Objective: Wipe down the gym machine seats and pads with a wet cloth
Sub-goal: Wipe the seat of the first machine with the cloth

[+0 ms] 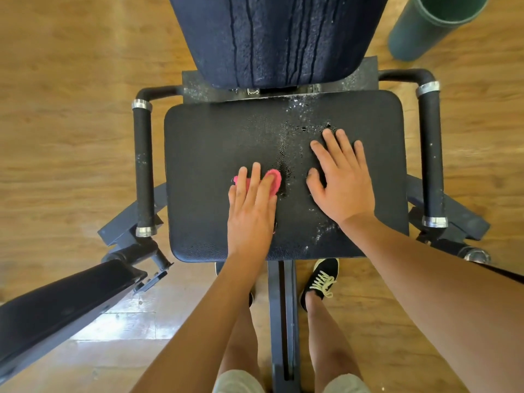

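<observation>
I am wiping the seat [209, 165]: my left grip [252, 199] is lying flat with straight fingers, clenching nothing, and pressing the pink cloth [274, 178] down near the middle of the seat, a little toward its front edge. My right grip [340, 180] is resting open-palmed and empty toward the right edge. Water drops [295, 129] are sitting between my hands and on toward the rear edge, so I judge the next stroke is calling for pushing the cloth through that wet patch, and the streaked backrest [283, 38] may be needing a pass too.

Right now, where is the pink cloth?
Head view: the pink cloth lies under the left hand on the black seat, left of the right hand.
</observation>
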Available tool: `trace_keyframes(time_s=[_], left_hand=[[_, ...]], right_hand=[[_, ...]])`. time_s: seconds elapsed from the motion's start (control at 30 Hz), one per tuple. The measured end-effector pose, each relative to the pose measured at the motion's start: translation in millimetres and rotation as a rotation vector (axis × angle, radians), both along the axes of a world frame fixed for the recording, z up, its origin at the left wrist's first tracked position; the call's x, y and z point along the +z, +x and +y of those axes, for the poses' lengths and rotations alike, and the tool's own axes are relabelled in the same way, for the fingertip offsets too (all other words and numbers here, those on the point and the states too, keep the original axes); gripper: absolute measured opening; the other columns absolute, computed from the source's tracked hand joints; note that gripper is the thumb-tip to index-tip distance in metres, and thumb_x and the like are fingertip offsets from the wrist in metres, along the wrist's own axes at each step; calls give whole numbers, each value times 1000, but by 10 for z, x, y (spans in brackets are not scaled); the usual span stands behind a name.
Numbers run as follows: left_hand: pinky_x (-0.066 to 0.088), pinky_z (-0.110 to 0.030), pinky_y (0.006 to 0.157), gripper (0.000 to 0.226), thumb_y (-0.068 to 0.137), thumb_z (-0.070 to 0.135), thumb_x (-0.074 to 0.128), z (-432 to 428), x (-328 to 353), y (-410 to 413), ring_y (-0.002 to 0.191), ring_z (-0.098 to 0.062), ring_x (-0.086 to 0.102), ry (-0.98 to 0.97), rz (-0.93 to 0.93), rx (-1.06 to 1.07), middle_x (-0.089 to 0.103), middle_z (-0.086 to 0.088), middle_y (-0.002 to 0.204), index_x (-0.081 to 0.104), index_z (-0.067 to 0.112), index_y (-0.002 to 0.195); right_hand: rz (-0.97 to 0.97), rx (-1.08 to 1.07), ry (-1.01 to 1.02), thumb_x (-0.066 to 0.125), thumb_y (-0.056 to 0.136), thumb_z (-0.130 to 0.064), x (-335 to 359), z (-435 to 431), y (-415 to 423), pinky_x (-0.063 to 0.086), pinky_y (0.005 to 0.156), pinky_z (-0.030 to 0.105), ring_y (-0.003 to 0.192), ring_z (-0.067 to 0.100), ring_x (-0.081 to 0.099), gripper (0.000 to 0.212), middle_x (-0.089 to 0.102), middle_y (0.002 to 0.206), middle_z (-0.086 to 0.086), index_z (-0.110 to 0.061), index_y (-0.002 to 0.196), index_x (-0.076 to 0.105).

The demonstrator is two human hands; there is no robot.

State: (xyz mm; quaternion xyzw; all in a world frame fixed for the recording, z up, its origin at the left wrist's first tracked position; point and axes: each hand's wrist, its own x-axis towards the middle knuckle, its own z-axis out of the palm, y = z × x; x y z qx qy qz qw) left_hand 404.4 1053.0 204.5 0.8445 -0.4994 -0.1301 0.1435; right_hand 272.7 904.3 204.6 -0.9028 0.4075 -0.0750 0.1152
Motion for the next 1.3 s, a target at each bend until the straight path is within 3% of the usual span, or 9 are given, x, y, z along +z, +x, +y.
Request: trace_keyframes(time_s=[0.13,0.43,0.77,1.07,1.3], left_hand=[[13,-57,122,51,109,37,33,-137,14,62,156,-30,16,34,-27,-7,23,-5,168,32,19,157],[29,-53,118,47,110,27,33,46,-75,-51,153,-35,23,78,-143,-34,31,-11,164,43,11,152],[26,-56,119,46,110,25,32,274,-72,-334,153,-38,21,104,-108,71,29,-11,165,40,15,153],[25,-57,120,50,108,30,27,-597,-63,91,153,-34,23,0,-81,70,36,-2,163,41,16,154],[23,-56,121,45,108,21,42,-1267,-89,286,150,-30,32,-75,-68,154,43,-2,159,44,17,153]], right_hand=[[7,-3,-4,42,104,-32,1,-16,-1,16,128,54,156,31,24,49,37,164,12,-15,150,50],[-7,0,0,43,104,-31,-3,-5,-7,18,127,55,156,32,26,49,38,163,12,-15,149,51],[0,-1,23,43,103,-31,22,-9,-3,18,127,56,156,32,25,49,38,164,13,-15,149,50],[-20,-5,5,43,103,-32,-13,-1,-9,17,127,55,156,31,25,51,38,164,12,-14,149,51],[-19,-3,10,42,102,-33,-40,-16,-14,17,127,55,156,30,25,52,38,164,11,-15,149,52]])
